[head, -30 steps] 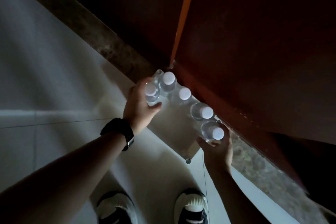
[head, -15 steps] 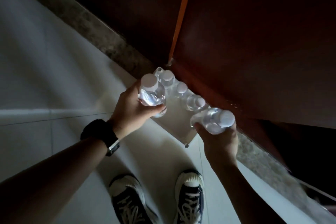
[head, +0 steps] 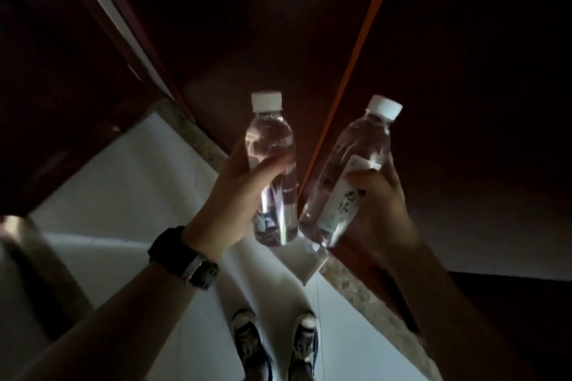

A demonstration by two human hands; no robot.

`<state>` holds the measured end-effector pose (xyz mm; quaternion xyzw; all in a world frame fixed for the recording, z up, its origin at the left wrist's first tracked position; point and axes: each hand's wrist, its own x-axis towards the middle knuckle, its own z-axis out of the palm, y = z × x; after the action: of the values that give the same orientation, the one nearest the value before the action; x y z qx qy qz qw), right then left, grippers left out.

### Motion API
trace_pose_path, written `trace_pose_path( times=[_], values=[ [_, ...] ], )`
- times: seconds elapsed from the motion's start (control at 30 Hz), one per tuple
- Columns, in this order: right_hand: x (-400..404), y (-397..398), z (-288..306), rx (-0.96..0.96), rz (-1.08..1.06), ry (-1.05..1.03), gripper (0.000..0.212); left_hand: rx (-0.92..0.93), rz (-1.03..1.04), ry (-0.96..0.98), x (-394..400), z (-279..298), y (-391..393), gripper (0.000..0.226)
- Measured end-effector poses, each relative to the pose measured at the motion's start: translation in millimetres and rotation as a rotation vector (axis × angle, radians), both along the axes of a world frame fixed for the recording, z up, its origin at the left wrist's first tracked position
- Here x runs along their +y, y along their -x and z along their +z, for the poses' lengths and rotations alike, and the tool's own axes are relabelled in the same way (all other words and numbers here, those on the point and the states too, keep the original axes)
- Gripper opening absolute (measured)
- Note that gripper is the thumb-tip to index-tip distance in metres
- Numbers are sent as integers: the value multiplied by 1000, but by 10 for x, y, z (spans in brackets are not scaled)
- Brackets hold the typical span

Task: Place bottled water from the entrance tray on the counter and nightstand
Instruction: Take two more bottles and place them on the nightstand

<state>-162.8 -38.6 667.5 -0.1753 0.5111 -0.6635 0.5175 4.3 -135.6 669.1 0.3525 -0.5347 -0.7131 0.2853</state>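
Note:
My left hand [head: 235,195], with a black watch on its wrist, grips a clear water bottle [head: 270,136] with a white cap, held upright in front of me. A second clear bottle [head: 359,145] with a white cap and a white label leans to the right in my right hand [head: 380,210]. Both bottles are raised well above the floor. Only a pale corner of the entrance tray [head: 305,266] shows on the floor below the bottles; the other bottles on it are hidden.
The room is dim. A dark reddish wooden door or panel [head: 464,71] with an orange edge strip [head: 353,71] fills the upper view. A speckled stone threshold [head: 365,294] runs diagonally across the white tiled floor [head: 123,195]. My two shoes [head: 275,346] stand below.
Both hands have lifted their bottles off the tray and raised them high. The view has risen away from the floor, and the tray with the remaining bottles has dropped behind the held bottles.

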Motion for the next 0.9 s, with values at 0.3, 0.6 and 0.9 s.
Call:
trace_pose_path(
  times=[0.3, 0.6, 0.9],
  values=[
    [243, -234, 2668, 11, 168, 220, 55, 107, 97, 146, 546, 2702, -96, 56],
    [490, -328, 3393, 230, 68, 255, 38, 153, 92, 220, 823, 3442, -116, 67],
    [930, -188, 3656, 348, -204, 222, 41, 223, -190, 75, 776, 3531, 298, 69]
  ],
)
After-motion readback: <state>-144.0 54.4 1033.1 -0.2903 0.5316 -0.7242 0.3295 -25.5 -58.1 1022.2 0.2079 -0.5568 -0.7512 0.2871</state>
